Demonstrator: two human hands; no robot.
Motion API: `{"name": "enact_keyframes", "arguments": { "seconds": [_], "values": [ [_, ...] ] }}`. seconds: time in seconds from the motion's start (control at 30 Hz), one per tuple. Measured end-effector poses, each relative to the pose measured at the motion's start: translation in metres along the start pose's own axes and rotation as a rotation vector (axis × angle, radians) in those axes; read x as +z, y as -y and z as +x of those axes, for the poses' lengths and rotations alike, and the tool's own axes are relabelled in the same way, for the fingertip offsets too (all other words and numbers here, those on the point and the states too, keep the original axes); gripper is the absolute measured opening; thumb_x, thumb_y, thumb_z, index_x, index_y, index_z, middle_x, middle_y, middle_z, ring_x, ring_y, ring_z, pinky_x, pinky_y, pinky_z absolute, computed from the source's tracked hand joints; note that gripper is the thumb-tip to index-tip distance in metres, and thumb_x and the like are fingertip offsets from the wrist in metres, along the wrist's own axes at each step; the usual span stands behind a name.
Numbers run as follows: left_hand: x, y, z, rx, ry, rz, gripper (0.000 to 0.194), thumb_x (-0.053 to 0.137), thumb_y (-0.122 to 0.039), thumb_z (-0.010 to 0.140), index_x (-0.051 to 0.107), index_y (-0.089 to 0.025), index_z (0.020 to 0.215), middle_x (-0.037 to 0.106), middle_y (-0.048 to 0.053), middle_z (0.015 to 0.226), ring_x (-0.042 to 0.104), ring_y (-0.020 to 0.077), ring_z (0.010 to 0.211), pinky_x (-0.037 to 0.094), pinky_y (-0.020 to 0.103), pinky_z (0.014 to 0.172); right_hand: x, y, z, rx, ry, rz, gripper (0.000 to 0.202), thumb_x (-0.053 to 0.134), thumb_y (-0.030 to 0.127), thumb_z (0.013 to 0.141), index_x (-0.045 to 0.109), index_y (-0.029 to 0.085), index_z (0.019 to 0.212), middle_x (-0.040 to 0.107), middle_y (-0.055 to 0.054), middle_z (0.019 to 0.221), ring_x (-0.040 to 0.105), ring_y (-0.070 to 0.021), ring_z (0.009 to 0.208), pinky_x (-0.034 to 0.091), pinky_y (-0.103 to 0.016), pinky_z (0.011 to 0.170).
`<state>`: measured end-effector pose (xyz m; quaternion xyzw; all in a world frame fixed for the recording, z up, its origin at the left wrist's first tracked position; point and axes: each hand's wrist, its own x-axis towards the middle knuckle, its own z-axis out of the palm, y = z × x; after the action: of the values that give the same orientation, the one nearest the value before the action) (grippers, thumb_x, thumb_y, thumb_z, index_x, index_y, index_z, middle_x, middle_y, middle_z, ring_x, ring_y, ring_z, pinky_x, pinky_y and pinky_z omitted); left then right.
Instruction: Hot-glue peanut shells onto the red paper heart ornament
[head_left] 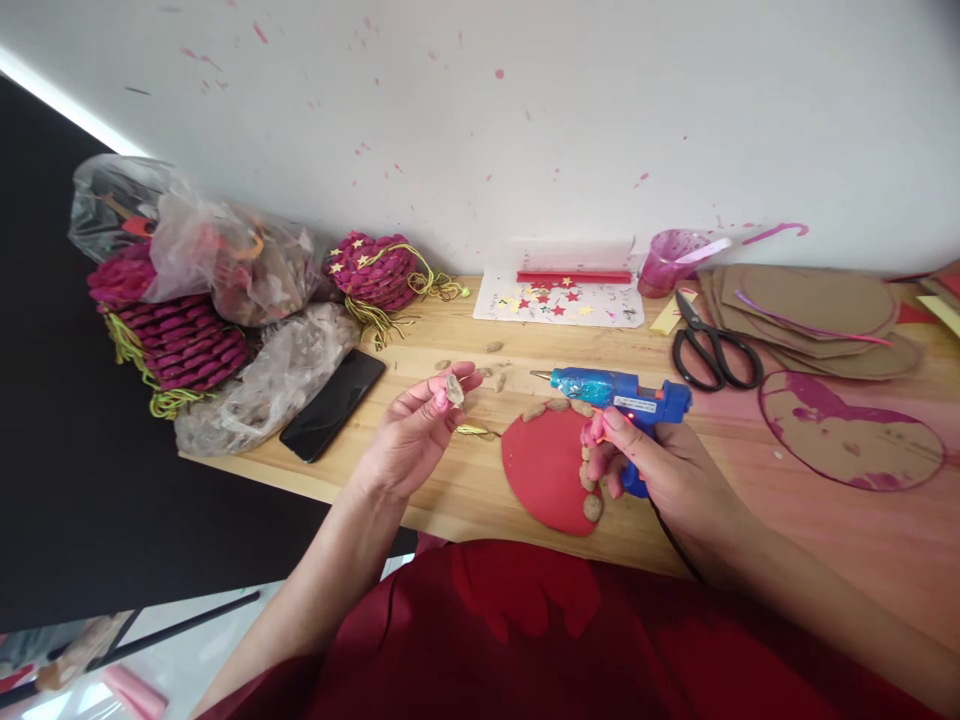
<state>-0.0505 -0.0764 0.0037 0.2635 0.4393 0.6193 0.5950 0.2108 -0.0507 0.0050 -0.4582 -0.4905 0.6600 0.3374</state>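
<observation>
My left hand [409,425] pinches a pale brown peanut shell [454,391] between thumb and fingertips, its hollow side partly showing. In my right hand [660,455] is a blue glue gun [607,385], its metal nozzle pointing left toward the shell but apart from it. Below the gun lies a red rounded piece [536,470] with several peanut shells [589,474] along its top and right edge. My right hand and the gun hide part of that edge. A few loose shells [494,347] lie on the wooden table beyond my left hand.
A black phone [333,405] lies left, near plastic bags [262,385] and magenta shell-covered pieces [184,345]. Star cutouts [559,310] lie on a white sheet at the back. Right stand a stained cup [667,265], black-handled scissors [716,350] and cardboard ovals [817,300].
</observation>
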Motion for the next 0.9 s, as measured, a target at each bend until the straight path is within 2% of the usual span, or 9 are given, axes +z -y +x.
{"name": "enact_keyframes", "arguments": {
  "seconds": [0.1,0.2,0.3,0.43,0.53,0.67,0.9],
  "values": [
    [0.001,0.001,0.000,-0.042,0.003,-0.031,0.034,0.100,-0.033,0.058,0.080,-0.019,0.081,0.072,0.008,0.118,0.068,0.0165,0.093,0.046,0.017,0.059,-0.001,-0.001,0.002,0.004,-0.002,0.006,0.048,0.067,0.066,0.089,0.065,0.018,0.083,0.068,-0.004,0.064,0.064,-0.0156,0.053,0.047,-0.025,0.047],
    [-0.001,0.002,0.001,-0.042,0.002,-0.016,0.033,0.099,-0.033,0.058,0.080,-0.017,0.080,0.072,0.005,0.094,0.058,0.0082,0.068,0.043,0.017,0.056,-0.001,-0.003,0.004,0.007,-0.009,0.002,0.048,0.068,0.065,0.089,0.065,0.018,0.084,0.069,-0.005,0.067,0.065,-0.0151,0.054,0.049,-0.026,0.048],
    [-0.003,0.005,0.003,-0.027,0.009,0.154,0.030,0.096,-0.036,0.064,0.079,-0.015,0.078,0.066,0.002,0.073,0.048,0.0068,0.058,0.039,0.019,0.053,-0.001,-0.005,0.005,0.010,-0.033,0.037,0.047,0.073,0.064,0.085,0.066,0.018,0.086,0.070,-0.005,0.075,0.066,-0.0154,0.055,0.053,-0.028,0.049],
    [0.001,0.010,0.003,0.045,-0.006,0.570,0.020,0.091,-0.031,0.070,0.081,-0.016,0.077,0.072,0.005,0.074,0.052,0.0114,0.060,0.038,0.024,0.056,0.001,-0.008,0.007,0.042,-0.019,0.127,0.048,0.077,0.065,0.081,0.065,0.019,0.089,0.071,-0.007,0.086,0.065,-0.0167,0.056,0.055,-0.031,0.044],
    [0.011,0.012,0.001,0.155,-0.001,0.788,0.009,0.089,-0.020,0.069,0.082,-0.019,0.073,0.071,0.005,0.072,0.053,0.0147,0.063,0.039,0.026,0.060,0.001,-0.009,0.007,0.033,-0.054,0.116,0.045,0.075,0.063,0.084,0.068,0.019,0.089,0.072,-0.008,0.092,0.069,-0.0184,0.067,0.060,-0.031,0.053],
    [0.026,0.012,-0.002,0.260,0.022,0.986,0.014,0.084,-0.009,0.069,0.080,-0.022,0.068,0.063,0.002,0.064,0.048,0.0150,0.059,0.033,0.028,0.060,0.002,-0.008,0.006,0.019,-0.099,0.100,0.041,0.075,0.061,0.085,0.071,0.020,0.086,0.072,-0.008,0.093,0.072,-0.0218,0.084,0.063,-0.031,0.066],
    [0.038,0.013,-0.001,0.283,0.029,1.134,0.020,0.078,-0.003,0.068,0.075,-0.022,0.061,0.063,0.004,0.067,0.049,0.0186,0.064,0.031,0.030,0.067,0.001,-0.008,0.006,0.057,-0.091,0.104,0.041,0.074,0.060,0.086,0.072,0.020,0.088,0.074,-0.008,0.090,0.071,-0.0191,0.078,0.062,-0.031,0.068]
  ]
}}
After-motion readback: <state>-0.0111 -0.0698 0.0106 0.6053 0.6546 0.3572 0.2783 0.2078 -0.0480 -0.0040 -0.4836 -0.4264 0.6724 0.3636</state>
